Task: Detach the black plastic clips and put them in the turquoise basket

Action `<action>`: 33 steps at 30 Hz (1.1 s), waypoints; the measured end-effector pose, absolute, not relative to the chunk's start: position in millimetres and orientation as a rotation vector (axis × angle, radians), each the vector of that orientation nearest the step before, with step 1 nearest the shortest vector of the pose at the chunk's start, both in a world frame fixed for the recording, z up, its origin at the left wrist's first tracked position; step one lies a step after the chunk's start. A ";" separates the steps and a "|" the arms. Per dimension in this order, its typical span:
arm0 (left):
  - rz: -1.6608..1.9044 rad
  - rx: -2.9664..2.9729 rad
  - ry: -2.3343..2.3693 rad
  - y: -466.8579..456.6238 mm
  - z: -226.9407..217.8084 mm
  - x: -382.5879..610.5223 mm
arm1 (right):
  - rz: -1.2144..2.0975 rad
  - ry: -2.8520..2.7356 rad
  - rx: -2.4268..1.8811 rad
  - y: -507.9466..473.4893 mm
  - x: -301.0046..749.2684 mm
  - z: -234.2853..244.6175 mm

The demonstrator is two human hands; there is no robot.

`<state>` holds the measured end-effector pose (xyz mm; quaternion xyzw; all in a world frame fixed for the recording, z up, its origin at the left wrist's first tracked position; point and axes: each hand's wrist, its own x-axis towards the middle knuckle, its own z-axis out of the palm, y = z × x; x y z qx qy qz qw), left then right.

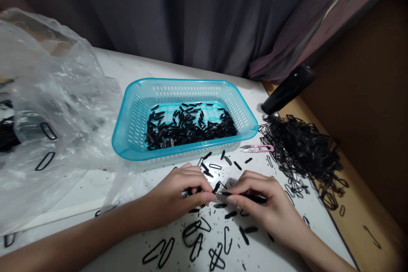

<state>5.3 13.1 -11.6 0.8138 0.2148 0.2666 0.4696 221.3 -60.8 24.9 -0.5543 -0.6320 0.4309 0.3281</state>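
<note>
Small black piece (193, 190) sits pinched low over the tabletop (134, 66), just in front of the blue basket (127, 136). The left hand (178, 193) has its fingers closed tight around it, so only a sliver shows. The right hand (264, 208) has its fingers closed in a pen-like grip on a thin tool (251, 198), and the metal tip meets the piece right at the left fingertips. Tip is too small to read, possibly a blade or a pick. Main risk: the tip is aimed at the left fingers with almost no gap, so a slip off the slick little piece could jab or nick skin. The piece is tiny and mostly hidden, so it could pop out of the pinch and get lost among the black offcuts (237, 165) and loose loops (194, 238) scattered under both hands. Everything is the same colour, easy to mix up. The pink snips (258, 148) lie near the right hand beside the tangled loop pile (299, 148); a careless wrist sweep could knock them or drag loops over the tabletop's right edge. The plastic bag (57, 106) slumps against the basket on the left and could snag the left forearm.
</note>
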 end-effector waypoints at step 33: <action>0.616 1.589 0.805 10.3 -4.9 4.1 | 0.648 -1.834 -1.332 -63.2 232.7 21.8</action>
